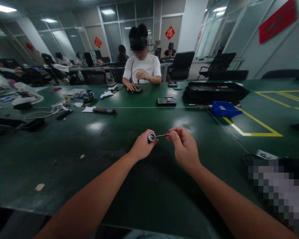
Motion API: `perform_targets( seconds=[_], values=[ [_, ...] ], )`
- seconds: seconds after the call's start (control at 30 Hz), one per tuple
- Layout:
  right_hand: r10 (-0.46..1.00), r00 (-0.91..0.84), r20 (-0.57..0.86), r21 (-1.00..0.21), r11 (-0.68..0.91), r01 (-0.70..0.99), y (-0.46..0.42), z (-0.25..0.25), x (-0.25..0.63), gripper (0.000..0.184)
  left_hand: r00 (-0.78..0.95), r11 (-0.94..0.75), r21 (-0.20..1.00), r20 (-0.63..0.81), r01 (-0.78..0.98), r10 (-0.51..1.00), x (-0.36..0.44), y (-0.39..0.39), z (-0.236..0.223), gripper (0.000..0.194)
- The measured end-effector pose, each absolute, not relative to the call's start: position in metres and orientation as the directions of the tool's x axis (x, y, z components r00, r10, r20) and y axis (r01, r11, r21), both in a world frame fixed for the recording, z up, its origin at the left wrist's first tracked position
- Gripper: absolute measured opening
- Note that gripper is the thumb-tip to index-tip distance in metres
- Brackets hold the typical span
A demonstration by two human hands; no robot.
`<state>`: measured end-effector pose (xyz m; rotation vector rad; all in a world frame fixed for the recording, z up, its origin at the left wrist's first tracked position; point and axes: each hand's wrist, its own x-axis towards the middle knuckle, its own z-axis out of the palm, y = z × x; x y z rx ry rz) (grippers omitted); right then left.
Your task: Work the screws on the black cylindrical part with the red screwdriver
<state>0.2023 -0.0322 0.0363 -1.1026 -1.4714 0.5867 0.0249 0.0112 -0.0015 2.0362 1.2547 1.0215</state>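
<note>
My left hand [141, 146] is closed around a small black cylinder with a silver rim [151, 137]. Its round end faces me and looks hollow, with some detail inside too small to make out. Between the fingertips of my right hand [185, 146] is pinched a thin metal rod with a red end [160, 135]. The rod points left, and its tip reaches the cylinder's rimmed end; whether it goes inside I cannot tell. Both hands are held above the green table [129, 192].
A pen-like electric screwdriver [104, 110] lies ahead on the left. An opened device with a green circuit board [166, 101], a black tray [214, 91] and a blue bin [225, 109] stand ahead and right. A co-worker in a white shirt [142, 68] sits opposite.
</note>
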Motion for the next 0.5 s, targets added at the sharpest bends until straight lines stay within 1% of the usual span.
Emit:
perform_targets(
  seconds=[0.07, 0.13, 0.2, 0.23, 0.3, 0.37, 0.5],
  values=[
    [0.899, 0.140, 0.415, -0.903, 0.389, 0.183, -0.025, 0.032, 0.203, 0.023, 0.271, -0.437, 0.741, 0.344, 0.509, 0.899, 0.025, 0.011, 0.000, 0.014],
    [0.919, 0.189, 0.345, -0.938, 0.342, 0.050, -0.017, 0.028, 0.206, 0.026, 0.290, -0.475, 0.703, 0.377, 0.529, 0.880, 0.024, 0.011, 0.002, 0.014],
    [0.952, 0.208, 0.225, -0.966, 0.245, -0.079, -0.008, 0.025, 0.210, 0.026, 0.322, -0.509, 0.661, 0.394, 0.552, 0.861, 0.023, 0.013, 0.003, 0.014],
    [0.958, 0.220, 0.181, -0.973, 0.208, -0.105, -0.005, 0.024, 0.213, 0.028, 0.329, -0.512, 0.654, 0.392, 0.556, 0.859, 0.023, 0.014, 0.003, 0.015],
    [0.936, 0.296, 0.192, -0.971, 0.226, -0.084, -0.002, 0.025, 0.217, 0.025, 0.315, -0.484, 0.672, 0.367, 0.560, 0.875, 0.023, 0.015, 0.002, 0.015],
    [0.911, 0.329, 0.249, -0.965, 0.262, 0.003, -0.004, 0.027, 0.218, 0.024, 0.297, -0.453, 0.691, 0.342, 0.564, 0.892, 0.023, 0.017, 0.001, 0.015],
    [0.877, 0.275, 0.394, -0.912, 0.336, 0.235, -0.019, 0.036, 0.212, 0.024, 0.282, -0.420, 0.702, 0.312, 0.576, 0.907, 0.024, 0.016, -0.001, 0.015]
  ],
)
